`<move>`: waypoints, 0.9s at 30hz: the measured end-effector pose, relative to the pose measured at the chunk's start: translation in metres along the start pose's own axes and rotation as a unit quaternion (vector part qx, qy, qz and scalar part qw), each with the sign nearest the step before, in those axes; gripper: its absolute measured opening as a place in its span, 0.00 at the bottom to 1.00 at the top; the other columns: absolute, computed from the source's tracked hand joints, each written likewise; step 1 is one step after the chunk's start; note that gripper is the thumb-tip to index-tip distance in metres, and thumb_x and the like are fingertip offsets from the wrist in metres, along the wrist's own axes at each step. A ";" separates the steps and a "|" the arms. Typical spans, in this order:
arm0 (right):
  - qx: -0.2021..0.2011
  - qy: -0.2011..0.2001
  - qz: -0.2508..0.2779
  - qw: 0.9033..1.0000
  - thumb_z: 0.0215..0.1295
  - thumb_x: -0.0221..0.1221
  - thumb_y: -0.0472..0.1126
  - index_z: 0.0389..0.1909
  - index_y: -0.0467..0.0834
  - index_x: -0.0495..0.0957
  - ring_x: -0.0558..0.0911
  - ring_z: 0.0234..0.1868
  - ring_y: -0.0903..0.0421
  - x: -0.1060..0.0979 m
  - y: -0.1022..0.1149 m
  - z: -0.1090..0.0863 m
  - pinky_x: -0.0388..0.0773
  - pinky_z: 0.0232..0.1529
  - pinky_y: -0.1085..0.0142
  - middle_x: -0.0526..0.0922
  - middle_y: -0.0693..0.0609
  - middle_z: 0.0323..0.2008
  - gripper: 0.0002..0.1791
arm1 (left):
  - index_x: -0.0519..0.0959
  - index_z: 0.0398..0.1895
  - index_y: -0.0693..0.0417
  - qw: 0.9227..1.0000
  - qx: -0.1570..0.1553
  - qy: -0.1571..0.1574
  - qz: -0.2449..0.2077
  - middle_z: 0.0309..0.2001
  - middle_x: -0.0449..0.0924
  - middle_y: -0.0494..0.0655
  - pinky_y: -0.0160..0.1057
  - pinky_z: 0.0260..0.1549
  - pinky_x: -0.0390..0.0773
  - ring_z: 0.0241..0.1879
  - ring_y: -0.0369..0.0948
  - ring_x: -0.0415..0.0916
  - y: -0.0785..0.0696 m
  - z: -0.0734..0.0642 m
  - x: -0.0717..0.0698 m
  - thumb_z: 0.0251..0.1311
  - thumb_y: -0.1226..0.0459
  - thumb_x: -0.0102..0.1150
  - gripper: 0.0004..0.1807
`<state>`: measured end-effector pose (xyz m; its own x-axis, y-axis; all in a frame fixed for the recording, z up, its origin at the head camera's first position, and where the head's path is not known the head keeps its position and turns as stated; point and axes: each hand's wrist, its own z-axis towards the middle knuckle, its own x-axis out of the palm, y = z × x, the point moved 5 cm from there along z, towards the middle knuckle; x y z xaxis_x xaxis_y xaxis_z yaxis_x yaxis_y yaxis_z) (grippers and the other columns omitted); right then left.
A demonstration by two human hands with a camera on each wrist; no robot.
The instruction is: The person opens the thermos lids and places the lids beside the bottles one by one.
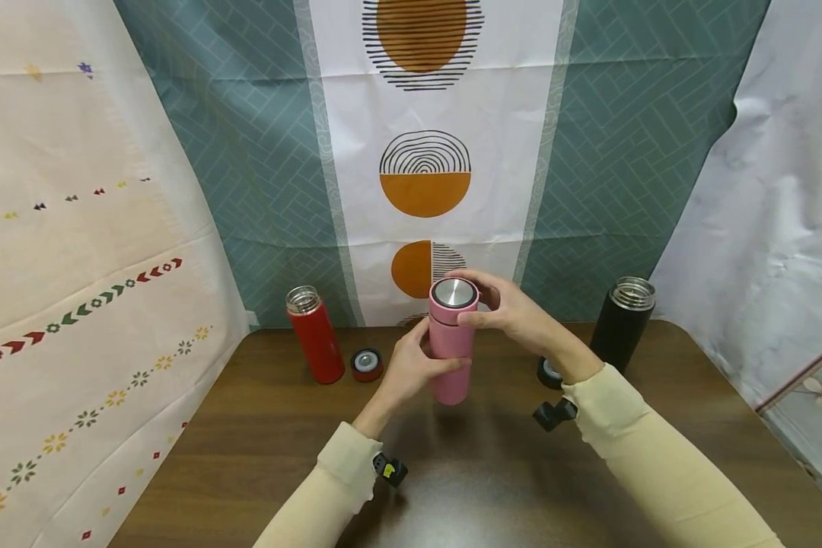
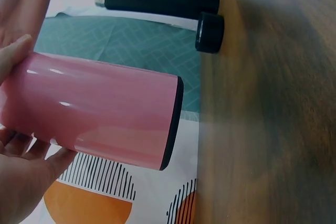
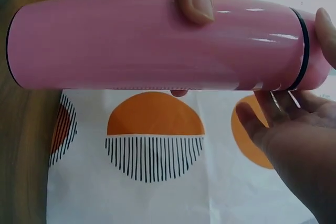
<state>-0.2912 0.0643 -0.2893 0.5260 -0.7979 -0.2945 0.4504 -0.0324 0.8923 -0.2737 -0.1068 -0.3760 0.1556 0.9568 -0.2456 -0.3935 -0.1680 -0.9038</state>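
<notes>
A pink thermos is held upright, tilted slightly, above the middle of the table. My left hand grips its body below the lid, thumb across the near side. Around the steel-topped pink lid, my right hand has its fingers and thumb on opposite sides. A thin dark seam separates lid and body in the right wrist view. The left wrist view shows the thermos's black base standing off the tabletop.
At the back left a red thermos stands uncapped, with its red lid beside it. An uncapped black thermos stands at the back right, its black lid partly behind my right wrist. Patterned cloths hang behind the wooden table.
</notes>
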 end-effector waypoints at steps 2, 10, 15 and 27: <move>0.007 -0.005 -0.002 1.000 0.65 0.71 0.48 0.79 0.44 0.62 0.70 0.71 0.45 0.001 -0.001 -0.001 0.68 0.70 0.44 0.71 0.46 0.71 0.45 | 0.74 0.68 0.48 1.000 -0.002 -0.002 -0.003 0.57 0.82 0.48 0.49 0.54 0.83 0.51 0.45 0.84 0.001 0.000 0.000 0.54 0.61 0.79 0.37; 0.009 -0.101 -0.090 0.991 0.60 0.75 0.45 0.69 0.42 0.67 0.76 0.63 0.44 0.005 0.001 -0.003 0.74 0.62 0.47 0.76 0.45 0.62 0.40 | 0.73 0.69 0.50 1.000 0.002 -0.010 0.008 0.57 0.82 0.49 0.50 0.54 0.83 0.51 0.46 0.84 0.001 -0.001 0.000 0.54 0.61 0.79 0.38; 0.003 -0.077 -0.056 0.995 0.62 0.73 0.42 0.68 0.42 0.71 0.77 0.62 0.44 0.003 0.002 -0.003 0.76 0.61 0.47 0.78 0.46 0.61 0.35 | 0.73 0.69 0.50 1.000 -0.001 -0.007 0.004 0.57 0.82 0.50 0.50 0.55 0.83 0.52 0.47 0.83 0.001 0.001 0.002 0.55 0.61 0.79 0.38; 0.019 -0.071 -0.075 0.994 0.61 0.73 0.46 0.74 0.42 0.64 0.73 0.66 0.41 0.005 -0.003 -0.006 0.74 0.63 0.45 0.72 0.44 0.68 0.43 | 0.71 0.71 0.53 1.000 -0.011 -0.017 -0.007 0.59 0.81 0.52 0.52 0.55 0.82 0.52 0.49 0.83 0.005 -0.002 0.006 0.53 0.67 0.78 0.40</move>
<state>-0.2858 0.0635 -0.2955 0.3467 -0.8591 -0.3766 0.4865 -0.1786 0.8552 -0.2732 -0.1028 -0.3827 0.1294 0.9668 -0.2205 -0.3706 -0.1591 -0.9151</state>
